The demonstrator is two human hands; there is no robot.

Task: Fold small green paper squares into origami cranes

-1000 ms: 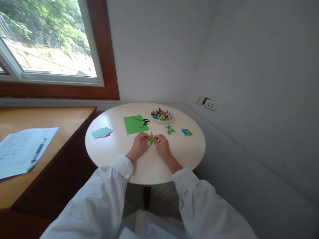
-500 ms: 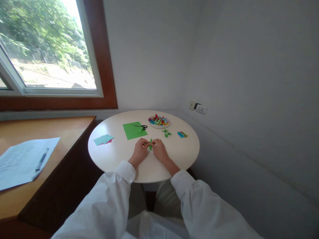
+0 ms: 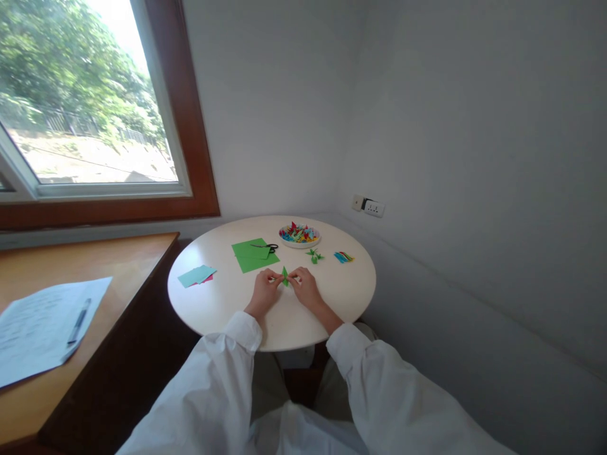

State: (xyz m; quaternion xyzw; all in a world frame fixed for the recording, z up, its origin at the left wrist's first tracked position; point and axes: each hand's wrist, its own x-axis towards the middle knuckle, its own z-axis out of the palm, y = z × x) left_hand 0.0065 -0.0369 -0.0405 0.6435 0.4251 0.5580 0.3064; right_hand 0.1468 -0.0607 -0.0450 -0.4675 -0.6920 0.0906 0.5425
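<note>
Between my two hands is a small folded green paper [image 3: 285,276], pointed at top and bottom, just above the round white table [image 3: 227,309]. My left hand [image 3: 266,291] pinches its left side with thumb and fingers. From the right, my right hand [image 3: 306,287] pinches the other side, fingertips close to those of the left. Several small green folded papers [image 3: 314,256] lie beyond my right hand. Past my left hand is a green paper sheet [image 3: 246,256] with black-handled scissors [image 3: 271,247] on it.
A white dish [image 3: 300,244] of colourful folded papers stands at the table's back. Coloured paper strips [image 3: 343,257] lie at the right, light blue paper squares [image 3: 195,276] at the left. A wooden desk [image 3: 118,272] with a written sheet [image 3: 47,322] and a pen [image 3: 78,322] adjoins on the left.
The view has shifted slightly. Both hands still pinch the green folded paper, which now looks shorter between the fingers. My knees have moved apart under the table.
</note>
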